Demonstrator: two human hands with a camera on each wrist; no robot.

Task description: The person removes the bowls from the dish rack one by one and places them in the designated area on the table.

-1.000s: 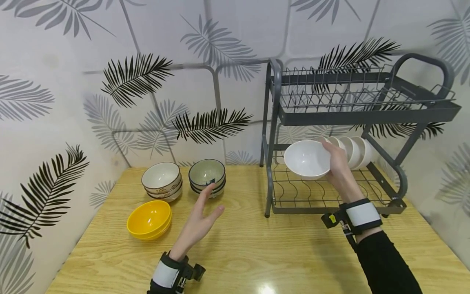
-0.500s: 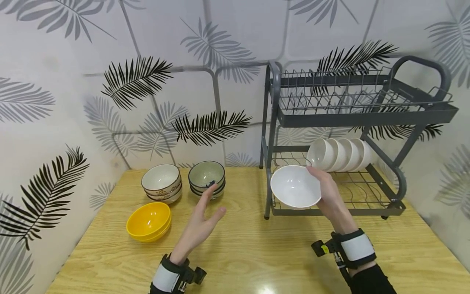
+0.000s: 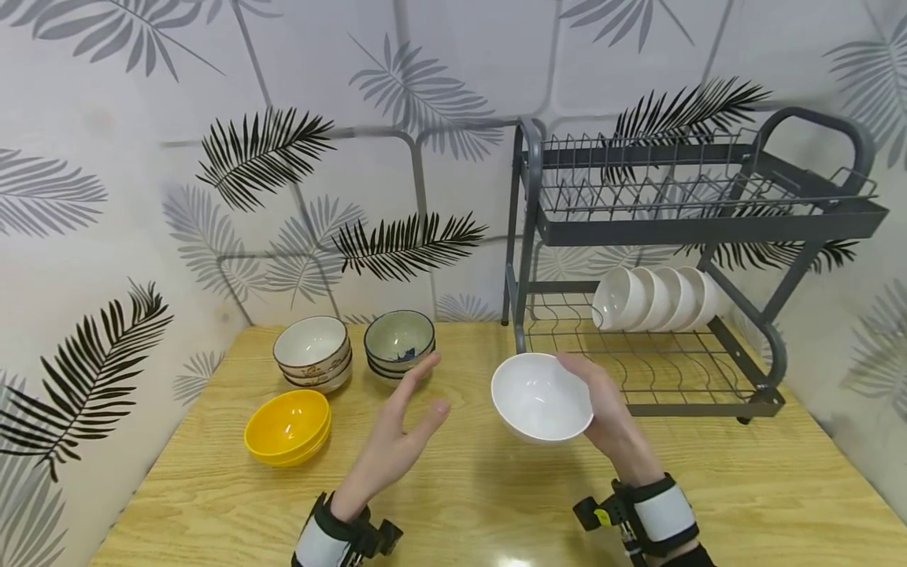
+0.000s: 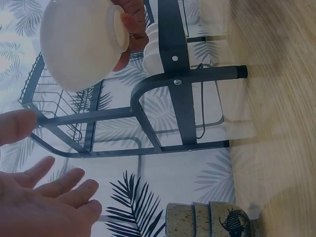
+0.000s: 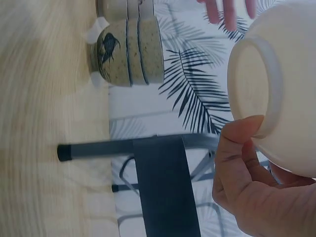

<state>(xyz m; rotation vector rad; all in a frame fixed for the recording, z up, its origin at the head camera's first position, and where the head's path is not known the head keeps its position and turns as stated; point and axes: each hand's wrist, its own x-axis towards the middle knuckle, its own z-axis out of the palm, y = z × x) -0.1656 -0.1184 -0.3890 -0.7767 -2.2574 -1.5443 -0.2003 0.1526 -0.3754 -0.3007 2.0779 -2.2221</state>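
A plain white bowl point(image 3: 540, 396) is held in the air in front of the dish rack point(image 3: 694, 409) by my right hand point(image 3: 612, 417). In the right wrist view the fingers point(image 5: 237, 148) grip its side and foot ring. My left hand point(image 3: 393, 441) hovers over the table with fingers spread and nothing in it, its palm turned toward the bowl. Just beyond its fingertips stands a stack of green-grey bowls point(image 3: 399, 339) with dark blue rims. In the left wrist view the white bowl point(image 4: 79, 44) shows its underside, apart from the left fingers.
Several white bowls point(image 3: 616, 299) stand on edge in a row on the rack's lower tier. The upper tier point(image 3: 708, 228) has wire dividers. At the left are a stack of cream bowls with brown rims point(image 3: 312, 346) and stacked yellow bowls point(image 3: 286, 425) on the wooden table point(image 3: 453, 504).
My right hand has drawn the white bowl out of the rack, down and to the left, toward the middle of the table. The left hand has shifted slightly right.
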